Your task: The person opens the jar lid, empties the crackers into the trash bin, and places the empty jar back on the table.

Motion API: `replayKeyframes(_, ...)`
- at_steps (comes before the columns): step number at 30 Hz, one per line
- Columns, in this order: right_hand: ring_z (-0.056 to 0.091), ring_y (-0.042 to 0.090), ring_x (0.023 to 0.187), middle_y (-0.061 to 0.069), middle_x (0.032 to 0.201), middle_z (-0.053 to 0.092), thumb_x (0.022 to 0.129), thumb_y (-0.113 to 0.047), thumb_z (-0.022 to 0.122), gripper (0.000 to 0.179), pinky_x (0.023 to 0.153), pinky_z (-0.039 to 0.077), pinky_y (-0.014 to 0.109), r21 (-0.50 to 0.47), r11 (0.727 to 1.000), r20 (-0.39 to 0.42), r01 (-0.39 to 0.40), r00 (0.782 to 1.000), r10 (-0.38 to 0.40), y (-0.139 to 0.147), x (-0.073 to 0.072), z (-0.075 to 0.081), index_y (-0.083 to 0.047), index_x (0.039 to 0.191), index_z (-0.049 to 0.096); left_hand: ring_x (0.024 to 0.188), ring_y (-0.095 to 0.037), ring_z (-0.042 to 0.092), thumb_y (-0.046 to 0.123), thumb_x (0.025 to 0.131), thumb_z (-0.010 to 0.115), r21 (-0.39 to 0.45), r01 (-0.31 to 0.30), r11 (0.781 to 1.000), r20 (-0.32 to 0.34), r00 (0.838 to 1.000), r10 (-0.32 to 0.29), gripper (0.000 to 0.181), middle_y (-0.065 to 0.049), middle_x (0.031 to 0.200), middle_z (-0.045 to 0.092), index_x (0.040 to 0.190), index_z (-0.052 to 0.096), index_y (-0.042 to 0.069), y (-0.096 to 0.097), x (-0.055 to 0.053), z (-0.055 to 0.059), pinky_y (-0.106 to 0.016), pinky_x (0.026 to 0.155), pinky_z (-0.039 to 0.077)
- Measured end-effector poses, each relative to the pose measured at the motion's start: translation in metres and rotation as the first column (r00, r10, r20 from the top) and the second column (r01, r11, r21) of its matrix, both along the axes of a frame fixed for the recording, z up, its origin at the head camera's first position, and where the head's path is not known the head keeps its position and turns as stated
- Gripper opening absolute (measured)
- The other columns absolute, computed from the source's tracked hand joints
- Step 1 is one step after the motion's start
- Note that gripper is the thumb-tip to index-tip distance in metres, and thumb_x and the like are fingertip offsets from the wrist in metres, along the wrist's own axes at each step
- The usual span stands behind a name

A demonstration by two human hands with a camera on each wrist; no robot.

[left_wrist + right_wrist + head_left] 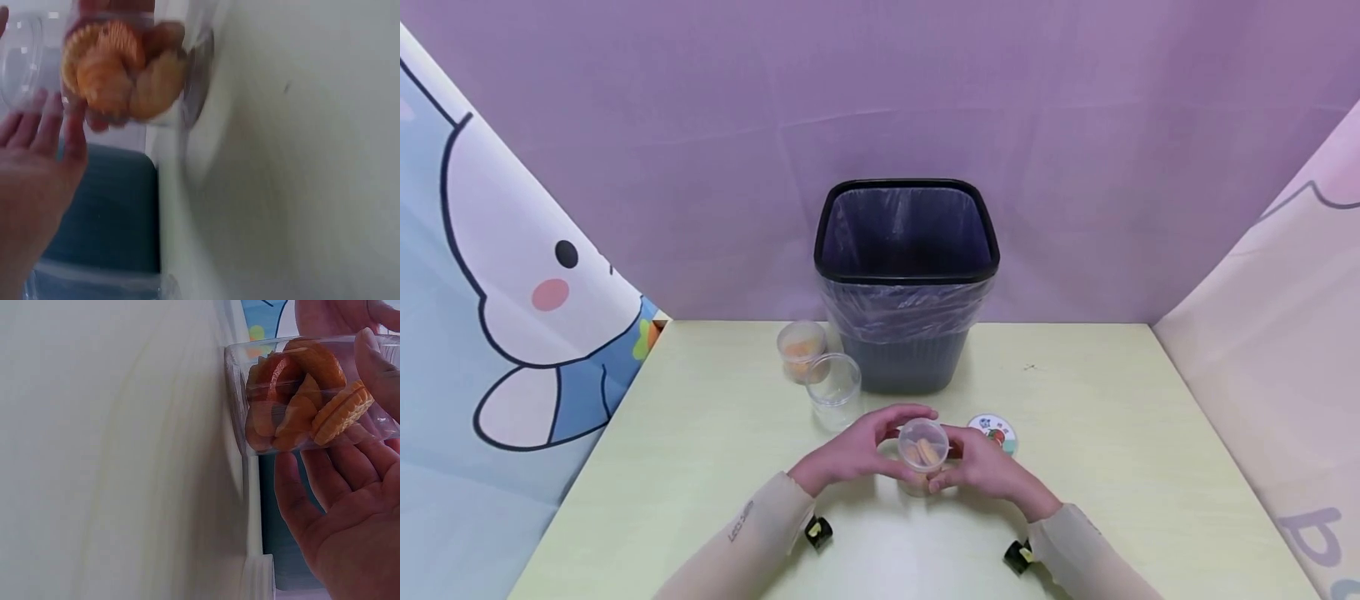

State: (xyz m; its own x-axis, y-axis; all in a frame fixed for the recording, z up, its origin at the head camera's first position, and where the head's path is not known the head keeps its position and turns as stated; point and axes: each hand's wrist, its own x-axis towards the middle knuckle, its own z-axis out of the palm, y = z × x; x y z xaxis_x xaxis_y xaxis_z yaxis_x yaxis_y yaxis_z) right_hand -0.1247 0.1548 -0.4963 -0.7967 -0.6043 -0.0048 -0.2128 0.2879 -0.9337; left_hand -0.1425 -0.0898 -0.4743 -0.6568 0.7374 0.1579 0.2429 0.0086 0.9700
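Note:
A small clear plastic jar [922, 446] with brown and orange biscuit-like pieces inside is between both hands at the middle front of the table. My left hand [861, 446] holds its left side, thumb at the front and fingers behind. From the right, my right hand [981, 467] grips the same jar with thumb and fingers. In the left wrist view, a ridged round biscuit shows among the pieces in the jar [125, 75], whose base is close to the tabletop. The right wrist view shows the jar [300, 400] sideways, with fingertips [287, 469] against its wall.
A dark bin [895, 358] lined with a clear bag stands at the back of the table [1112, 433]. Left of it are a clear jar [835, 396] and another jar [801, 346] holding orange pieces. A round printed disc [996, 429] lies beyond my right hand.

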Motion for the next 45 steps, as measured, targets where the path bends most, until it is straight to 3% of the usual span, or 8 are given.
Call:
replayKeyframes(4,0.064,0.018,0.109,-0.001,0.121,0.068,0.073,-0.022,0.089,0.062,0.096,0.050,0.032,-0.004,1.000,-0.007,-0.007,1.000,0.007,-0.001,0.001,0.001,-0.011,0.129,0.063,0.136,-0.022,0.043,0.002,0.079,0.081,-0.011,0.094,0.995,0.012,0.995,-0.094,0.079,-0.003,0.147,0.049,0.148,0.044,0.009,-0.003,-0.011,-0.003,-0.044,0.113,0.034)
replayKeyframes(10,0.065,0.018,0.108,-0.001,0.119,0.067,0.073,-0.023,0.089,0.062,0.095,0.051,0.032,0.004,1.000,-0.001,0.004,1.000,-0.004,0.000,0.001,0.002,-0.009,0.127,0.063,0.135,-0.025,0.044,-0.001,0.079,0.079,-0.021,0.145,0.989,0.023,0.989,-0.144,0.079,-0.007,0.145,0.052,0.148,0.044,0.007,-0.002,-0.015,-0.001,-0.047,0.113,0.032)
replayKeyframes(15,0.065,0.018,0.107,-0.001,0.118,0.067,0.073,-0.023,0.089,0.062,0.094,0.051,0.032,0.002,1.000,-0.006,0.007,1.000,-0.007,0.000,0.001,0.001,-0.009,0.127,0.063,0.135,-0.027,0.045,0.000,0.079,0.080,-0.026,0.144,0.989,0.025,0.989,-0.143,0.078,-0.008,0.144,0.053,0.148,0.045,0.008,-0.002,-0.014,0.000,-0.050,0.112,0.032)
replayKeyframes(22,0.064,0.019,0.110,0.000,0.121,0.067,0.074,-0.022,0.088,0.062,0.096,0.051,0.032,-0.008,1.000,-0.007,0.002,1.000,-0.002,0.000,0.000,0.000,-0.010,0.129,0.063,0.131,-0.024,0.049,0.006,0.080,0.080,-0.004,0.096,0.995,0.028,0.995,-0.096,0.072,-0.004,0.140,0.057,0.145,0.049,0.012,-0.002,-0.011,-0.003,-0.044,0.110,0.036)
replayKeyframes(30,0.063,0.018,0.110,-0.001,0.122,0.067,0.073,-0.018,0.089,0.064,0.097,0.050,0.035,-0.001,1.000,0.013,0.016,1.000,-0.016,0.000,0.000,-0.001,-0.011,0.131,0.062,0.128,-0.025,0.051,0.006,0.076,0.083,0.048,-0.049,0.998,0.037,0.998,0.047,0.070,-0.004,0.137,0.060,0.140,0.055,0.011,0.002,0.002,-0.008,-0.047,0.109,0.037)
replayKeyframes(36,0.063,0.020,0.110,0.001,0.122,0.067,0.073,-0.014,0.089,0.064,0.097,0.050,0.034,-0.017,1.000,0.017,0.006,1.000,-0.005,0.000,-0.001,0.000,-0.010,0.131,0.062,0.125,-0.025,0.054,0.007,0.075,0.086,0.040,-0.195,0.980,0.046,0.980,0.193,0.068,-0.001,0.133,0.062,0.136,0.059,0.014,0.008,0.014,-0.010,-0.046,0.106,0.039)
replayKeyframes(41,0.064,0.018,0.110,0.001,0.120,0.068,0.073,-0.017,0.089,0.062,0.097,0.049,0.032,-0.014,1.000,0.014,0.003,1.000,-0.003,0.000,-0.002,-0.001,-0.010,0.129,0.063,0.119,-0.026,0.056,0.007,0.071,0.089,0.030,-0.334,0.942,0.033,0.942,0.333,0.068,0.001,0.129,0.064,0.133,0.061,0.015,0.015,0.028,-0.005,-0.045,0.100,0.043)
replayKeyframes(45,0.064,0.018,0.109,-0.001,0.118,0.068,0.074,-0.018,0.089,0.059,0.096,0.050,0.032,-0.006,1.000,0.007,0.011,1.000,-0.011,0.000,0.000,0.000,-0.012,0.128,0.064,0.117,-0.027,0.057,0.010,0.067,0.091,0.027,-0.475,0.880,0.049,0.879,0.474,0.070,0.001,0.125,0.065,0.130,0.062,0.014,0.025,0.044,0.000,-0.043,0.097,0.044)
